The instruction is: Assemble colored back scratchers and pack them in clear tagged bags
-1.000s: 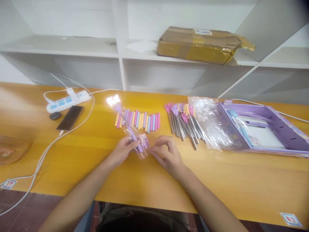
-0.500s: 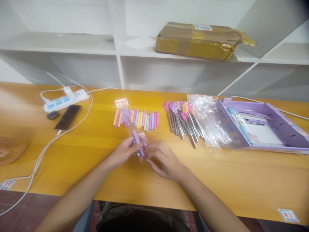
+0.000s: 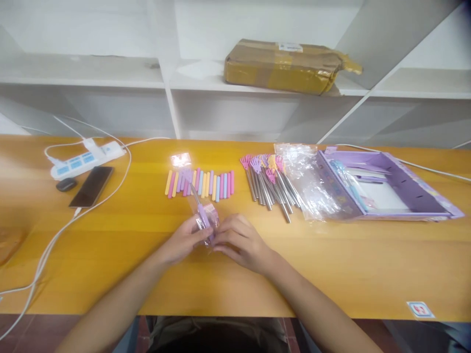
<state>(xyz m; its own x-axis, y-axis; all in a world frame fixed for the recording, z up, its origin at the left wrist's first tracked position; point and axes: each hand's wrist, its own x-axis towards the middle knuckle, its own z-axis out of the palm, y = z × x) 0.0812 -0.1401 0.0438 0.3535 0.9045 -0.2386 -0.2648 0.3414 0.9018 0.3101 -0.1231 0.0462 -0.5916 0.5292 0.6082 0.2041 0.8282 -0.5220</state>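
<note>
My left hand (image 3: pixel 184 240) is closed around a purple-handled back scratcher (image 3: pixel 202 214) inside a clear plastic bag with a pink printed part (image 3: pixel 211 212). The scratcher's small purple claw head points away from me over a row of coloured sticks (image 3: pixel 206 184). At the near end of the bag, my right hand (image 3: pixel 241 241) has its fingers pinched together on the plastic; the exact grip is partly hidden. Beyond it to the right lies a pile of metal back scratchers (image 3: pixel 268 184) with pink, purple and yellow claw heads.
Clear plastic bags (image 3: pixel 312 189) lie between the pile and an open purple box (image 3: pixel 408 214). At left are a phone (image 3: pixel 91 187), a black earbud case (image 3: pixel 66 185), a power strip (image 3: pixel 75 166) and white cables. A taped carton (image 3: pixel 279 68) sits on the shelf behind.
The view has shifted slightly. My left hand keeps its hold on the bagged back scratcher, and my right fingers have come closer to the bag's near end.
</note>
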